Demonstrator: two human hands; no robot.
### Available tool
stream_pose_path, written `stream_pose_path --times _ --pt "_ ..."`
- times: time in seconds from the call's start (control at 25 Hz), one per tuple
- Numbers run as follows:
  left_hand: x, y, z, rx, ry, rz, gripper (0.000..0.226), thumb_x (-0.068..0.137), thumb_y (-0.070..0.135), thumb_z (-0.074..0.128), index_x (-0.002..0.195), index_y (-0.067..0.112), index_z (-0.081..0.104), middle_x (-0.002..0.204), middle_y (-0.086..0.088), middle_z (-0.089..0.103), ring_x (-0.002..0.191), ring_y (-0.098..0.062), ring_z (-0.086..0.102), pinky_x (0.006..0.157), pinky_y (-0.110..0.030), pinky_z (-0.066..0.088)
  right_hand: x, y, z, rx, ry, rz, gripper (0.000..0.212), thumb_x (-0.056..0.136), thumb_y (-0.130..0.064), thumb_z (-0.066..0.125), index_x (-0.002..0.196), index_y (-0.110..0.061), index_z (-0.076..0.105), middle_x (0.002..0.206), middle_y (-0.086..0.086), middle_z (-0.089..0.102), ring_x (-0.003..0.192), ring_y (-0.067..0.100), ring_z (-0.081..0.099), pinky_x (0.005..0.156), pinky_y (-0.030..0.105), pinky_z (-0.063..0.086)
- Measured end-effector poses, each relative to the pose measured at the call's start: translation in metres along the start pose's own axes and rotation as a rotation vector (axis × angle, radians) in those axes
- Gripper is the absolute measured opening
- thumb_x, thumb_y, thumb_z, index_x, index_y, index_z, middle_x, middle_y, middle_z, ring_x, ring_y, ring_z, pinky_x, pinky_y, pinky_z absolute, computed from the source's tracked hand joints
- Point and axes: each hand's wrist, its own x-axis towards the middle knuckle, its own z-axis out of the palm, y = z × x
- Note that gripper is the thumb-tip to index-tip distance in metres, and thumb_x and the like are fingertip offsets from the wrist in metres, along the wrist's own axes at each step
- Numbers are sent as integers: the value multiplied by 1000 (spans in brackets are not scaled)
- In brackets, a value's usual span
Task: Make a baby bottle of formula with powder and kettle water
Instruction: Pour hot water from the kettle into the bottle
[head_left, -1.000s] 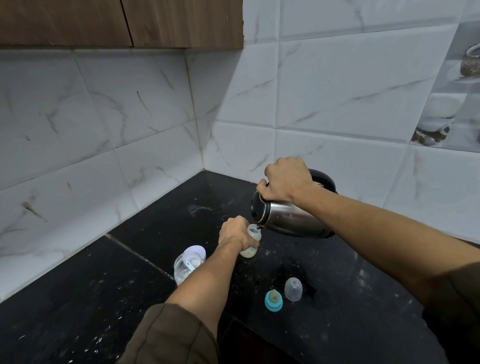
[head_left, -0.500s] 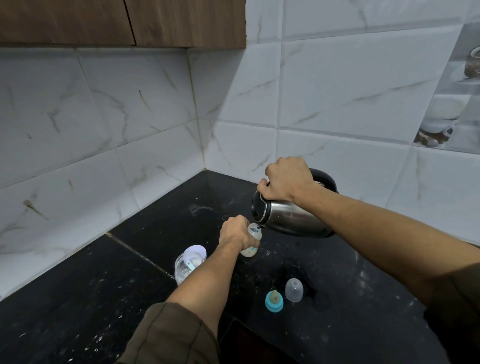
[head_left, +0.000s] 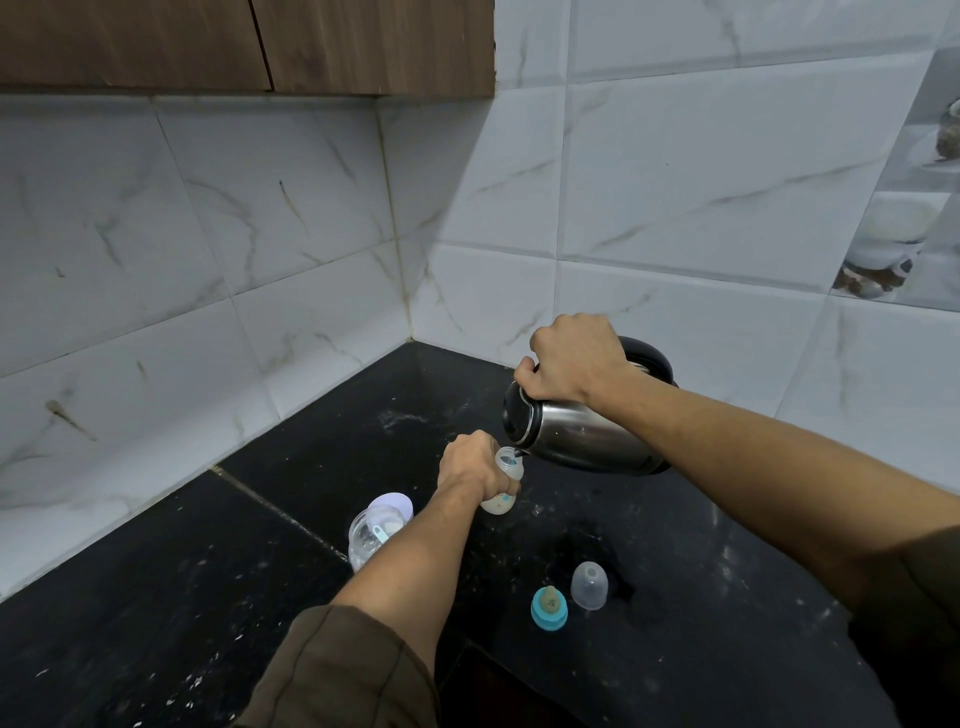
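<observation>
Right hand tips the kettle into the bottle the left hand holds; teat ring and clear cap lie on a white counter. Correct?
No: the head view shows a black counter, not white. Rest holds: right hand tips the kettle into the bottle in the left hand; teat ring and clear cap lie there.

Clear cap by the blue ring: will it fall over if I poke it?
Probably slides rather than tips: the clear cap stands wide end down on the counter. Thin see-through plastic, so likely light. Tipped, its round shape might roll.
</observation>
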Motion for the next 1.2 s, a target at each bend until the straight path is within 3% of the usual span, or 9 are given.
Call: stream_pose_path --times 0.28,0.52,0.68,0.76,0.92,1.2 --pt "1 -1 2 -1 -10 -4 45 67 37 95 105 22 77 99 0 76 94 -18 69 84 -36 59 0 0 2 -2 -2 -5 41 90 -42 44 59 -15 40 58 2 42 59 26 48 62 29 42" --pt "2 0 3 -5 -10 1 45 67 37 95 105 22 77 99 0 76 95 -18 70 85 -37 60 0 1 4 -2 3 -7 38 90 -43 45 66 -14 52 59 2 41 60 26 49 62 30 41" --pt "3 0 3 -9 -6 -1 46 66 38 95 105 22 77 99 0 76 94 -19 70 84 -36 59 1 4 6 6 17 0 42 90 -43 45 58 -14 41 58 3 43 50 20 37 60 29 41" --pt "4 -1 3 -31 -4 -4 46 66 38 95 105 22 77 99 0 76 94 -18 70 85 -36 59 1 7 7 32 13 16 42 89 -43 45 58 -15 42 58 3 44 51 21 40 60 29 41" --pt "6 -4 3 -120 18 -2 42 65 38 95 100 22 78 94 3 77 93 -15 70 85 -34 59 3 24 16 179 13 127 41 85 -44 48 56 -15 42 56 3 45 56 26 48 57 28 38" --pt "10 -2 0 -190 59 36 45 66 39 94 106 24 79 97 5 79 95 -12 71 90 -35 59 -13 59 49 443 50 426 39 81 -42 57 61 -9 65 55 6 55 63 34 56 59 30 38"
